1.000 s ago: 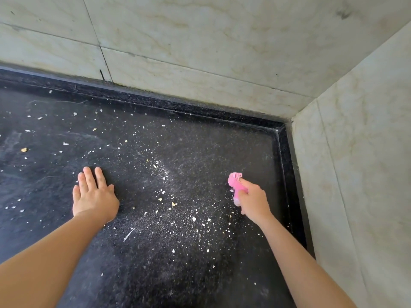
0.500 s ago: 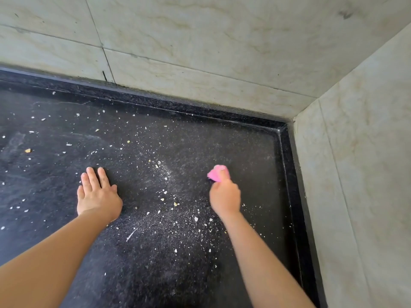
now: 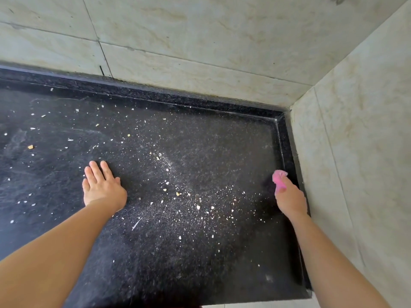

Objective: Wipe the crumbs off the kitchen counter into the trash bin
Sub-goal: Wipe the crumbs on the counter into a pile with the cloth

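Two hands are at work: the right hand, at the right edge of the frame, is clenched around a pink cloth pressed to the black counter beside the raised rim; the left hand, left of centre, lies flat with fingers spread, holding nothing. Crumbs lie scattered mostly between the hands, with more toward the upper left. A hasty sweep could likely flick crumbs over the near edge onto the floor, or pack them against the rim. No trash bin or other container is in view.
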